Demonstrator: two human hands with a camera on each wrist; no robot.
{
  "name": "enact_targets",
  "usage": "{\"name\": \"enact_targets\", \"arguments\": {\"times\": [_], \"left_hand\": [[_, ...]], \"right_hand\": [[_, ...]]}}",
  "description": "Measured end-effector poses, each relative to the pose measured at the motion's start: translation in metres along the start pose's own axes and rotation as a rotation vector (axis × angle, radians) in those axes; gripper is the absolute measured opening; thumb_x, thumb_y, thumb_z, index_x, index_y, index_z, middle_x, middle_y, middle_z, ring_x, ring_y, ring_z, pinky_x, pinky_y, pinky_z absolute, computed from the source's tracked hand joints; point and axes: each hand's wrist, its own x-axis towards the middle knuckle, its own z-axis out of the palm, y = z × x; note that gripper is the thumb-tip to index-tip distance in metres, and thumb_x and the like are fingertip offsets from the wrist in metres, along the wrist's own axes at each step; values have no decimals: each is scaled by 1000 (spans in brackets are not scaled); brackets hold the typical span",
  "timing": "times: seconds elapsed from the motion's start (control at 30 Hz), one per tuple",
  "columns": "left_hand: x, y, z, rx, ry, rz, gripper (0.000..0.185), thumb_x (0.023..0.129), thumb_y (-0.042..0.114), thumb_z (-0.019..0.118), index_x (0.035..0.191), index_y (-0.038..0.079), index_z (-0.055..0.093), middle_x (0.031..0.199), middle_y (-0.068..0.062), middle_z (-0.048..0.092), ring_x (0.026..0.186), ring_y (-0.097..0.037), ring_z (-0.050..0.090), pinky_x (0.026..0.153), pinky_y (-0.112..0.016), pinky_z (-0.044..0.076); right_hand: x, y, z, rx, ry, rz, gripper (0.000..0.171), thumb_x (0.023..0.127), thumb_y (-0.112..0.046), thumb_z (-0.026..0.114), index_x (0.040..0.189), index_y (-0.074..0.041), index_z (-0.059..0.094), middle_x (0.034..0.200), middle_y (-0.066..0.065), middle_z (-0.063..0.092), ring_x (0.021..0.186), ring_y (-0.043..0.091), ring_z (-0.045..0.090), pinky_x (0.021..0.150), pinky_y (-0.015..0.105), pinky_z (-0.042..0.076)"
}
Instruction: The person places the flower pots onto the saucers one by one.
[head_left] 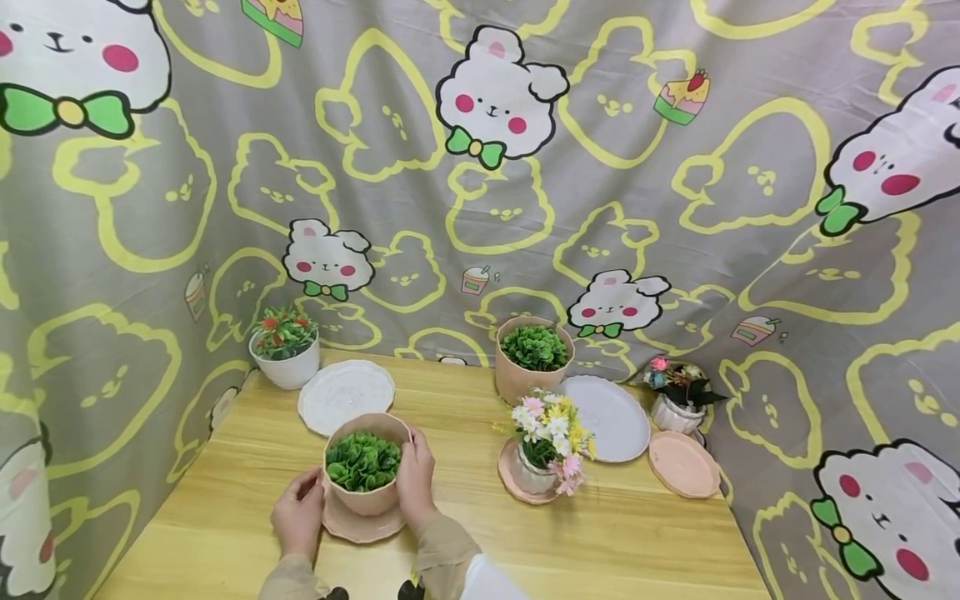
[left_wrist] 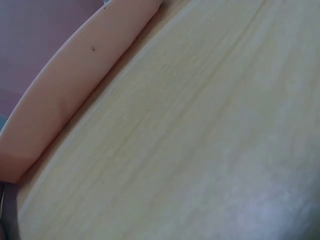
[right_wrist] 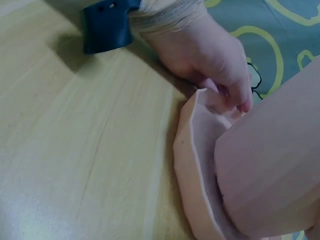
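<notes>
Head view, and nearest the person both hands are at work on the wooden table [head_left: 600, 542]: the left hand [head_left: 298, 510] sits at the left edge of the pink saucer [head_left: 363, 525], fingers curled down onto its scalloped rim, while the right hand [head_left: 417, 475] lies flat against the right wall of the pink pot of green leaves [head_left: 364, 467], fingers together and straight along its side. That pot stands on the saucer, near the front of the table and left of centre. The right wrist camera backs it up: the left hand's fingertips [right_wrist: 240, 97] pinch the saucer's raised edge, the pot's ribbed wall just beside them. The left wrist camera gives only bare wood and a strip of pink rim. Moving back, to the right, a small white pot of pastel daisies [head_left: 551, 442] stands on its own pink saucer, an empty pink saucer [head_left: 684, 465] further right. Behind, a white plate [head_left: 346, 395], a second white plate [head_left: 609, 417], another pink pot of greenery [head_left: 533, 357], a white pot with red flowers [head_left: 285, 346] in the left corner and a small rose pot [head_left: 677, 392] on the right, all against the bunny-print cloth [head_left: 480, 167].
</notes>
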Motion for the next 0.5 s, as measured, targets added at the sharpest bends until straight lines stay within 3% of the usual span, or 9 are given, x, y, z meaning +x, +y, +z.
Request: {"name": "enact_targets", "arguments": {"times": [0.17,0.5], "left_hand": [[1,1,1,-12,3,1,26,87,11,64,112,9,72,88,18,66,72,21,48,65,1,40],[1,-1,0,-18,-2,-3,28,87,9,64,114,7,71,98,0,73,72,21,48,64,0,42]], "right_hand": [[0,2,-2,18,-46,-24,34,98,-7,40,122,-11,63,123,9,66,121,28,58,105,45,45],[0,-5,-13,-13,-137,-14,31,101,-14,42,127,-10,59,132,11,61,124,29,56,107,46,44]]}}
